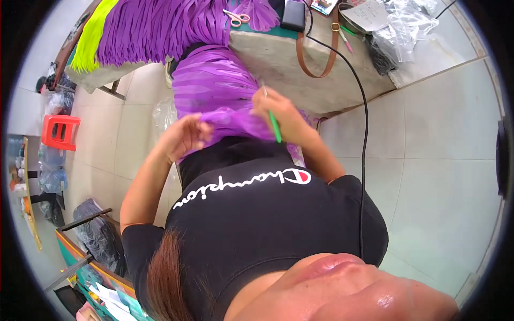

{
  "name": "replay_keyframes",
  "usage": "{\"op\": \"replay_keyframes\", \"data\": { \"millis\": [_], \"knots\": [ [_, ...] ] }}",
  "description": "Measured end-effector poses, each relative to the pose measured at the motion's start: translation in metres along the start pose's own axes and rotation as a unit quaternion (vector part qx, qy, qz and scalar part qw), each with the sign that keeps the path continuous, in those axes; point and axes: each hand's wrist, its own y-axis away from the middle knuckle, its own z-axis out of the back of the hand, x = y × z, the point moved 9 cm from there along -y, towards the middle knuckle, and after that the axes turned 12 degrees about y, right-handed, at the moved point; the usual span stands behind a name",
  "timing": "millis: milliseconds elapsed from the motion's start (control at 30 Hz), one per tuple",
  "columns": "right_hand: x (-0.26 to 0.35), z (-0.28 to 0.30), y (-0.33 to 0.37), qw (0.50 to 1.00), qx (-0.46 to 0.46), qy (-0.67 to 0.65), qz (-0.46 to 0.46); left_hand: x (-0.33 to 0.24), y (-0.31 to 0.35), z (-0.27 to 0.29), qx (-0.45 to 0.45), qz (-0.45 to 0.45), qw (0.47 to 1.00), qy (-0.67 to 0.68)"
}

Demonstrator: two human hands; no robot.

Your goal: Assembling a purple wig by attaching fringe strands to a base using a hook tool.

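Purple fringe (214,77) made of many thin strips lies over my lap and runs up to the table edge. My left hand (186,138) is closed, its fingers curled at the left end of a bunched part of the fringe, slightly blurred. On the other side, my right hand (281,113) is closed around a slim green-handled tool (275,127), which points down towards me. Its tip is hidden, so its kind cannot be made out. The bunched purple strips stretch between both hands, just in front of my black shirt.
On the table lie more purple fringe (160,29), yellow-green fringe (93,35), scissors (236,18), a black box-like object (293,15), a brown strap (316,74) and clear plastic bags (404,29). A black cable (365,123) hangs at my right. A red stool (60,132) stands left.
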Motion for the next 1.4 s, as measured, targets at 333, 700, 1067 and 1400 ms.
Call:
{"op": "replay_keyframes", "data": {
  "millis": [333, 700, 1067, 1400],
  "knots": [
    [0.025, 0.034, -0.013, 0.988, -0.127, 0.058, 0.064, 0.007, -0.044, -0.068, 0.142, -0.03, 0.82, 0.554],
    [-0.02, 0.01, 0.021, 0.996, -0.068, 0.039, -0.036, 0.014, -0.027, -0.061, 0.118, -0.182, 0.932, 0.291],
    [-0.021, 0.0, 0.016, 0.997, -0.048, 0.053, -0.036, 0.016, -0.035, -0.052, 0.142, -0.158, 0.9, 0.381],
    [-0.038, 0.038, 0.013, 0.973, -0.157, 0.133, -0.108, 0.001, -0.025, -0.022, -0.057, -0.306, 0.935, 0.17]
  ]
}}
